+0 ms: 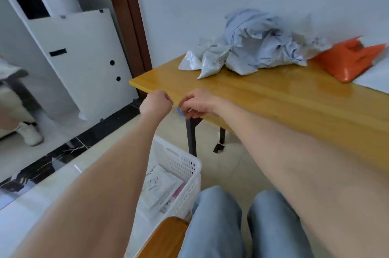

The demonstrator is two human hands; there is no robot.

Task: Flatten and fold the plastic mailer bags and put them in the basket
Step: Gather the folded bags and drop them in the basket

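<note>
A heap of crumpled grey-white mailer bags (252, 47) lies at the back of the wooden table (284, 101), against the wall. An orange mailer bag (347, 61) lies to its right. On the floor below the table's left end stands the white perforated basket (189, 165), with folded white bags (160, 186) inside. Both hands are at the table's front left edge, away from the heap. My left hand (156, 104) is curled into a fist with nothing visible in it. My right hand (195, 104) curls its fingers over a small blue thing (180, 111) at the edge.
A white sheet (374, 76) lies at the table's far right. My knees in blue jeans (242, 226) and a wooden seat edge (168, 234) are at the bottom. A white panel (84, 57) leans at left. Another person's shoe (31, 133) shows at far left.
</note>
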